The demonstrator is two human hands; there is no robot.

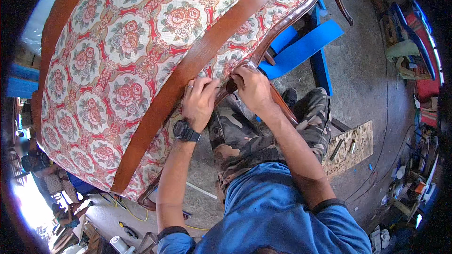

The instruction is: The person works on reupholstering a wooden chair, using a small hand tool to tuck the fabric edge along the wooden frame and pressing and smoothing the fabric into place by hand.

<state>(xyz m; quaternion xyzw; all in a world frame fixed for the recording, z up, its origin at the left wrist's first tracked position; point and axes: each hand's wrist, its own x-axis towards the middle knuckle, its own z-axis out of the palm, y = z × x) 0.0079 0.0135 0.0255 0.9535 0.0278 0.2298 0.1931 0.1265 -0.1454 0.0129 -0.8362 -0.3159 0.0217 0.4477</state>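
Note:
A large upholstered sofa (122, 51) with red floral fabric and a brown wooden frame (188, 68) lies tipped in front of me. My left hand (200, 99), with a ring and a black wristwatch, presses on the fabric beside the wooden band near the lower edge. My right hand (252, 87) is closed around a small dark-handled tool (231, 86) held against the fabric edge at the curved wooden rail. The tool's tip is hidden by my fingers.
A blue wooden stand (306, 42) supports the sofa at the right. On the concrete floor lies a chipboard piece (351, 148) with small tools on it. Clutter and cables line the right edge; another person (44, 171) sits at lower left.

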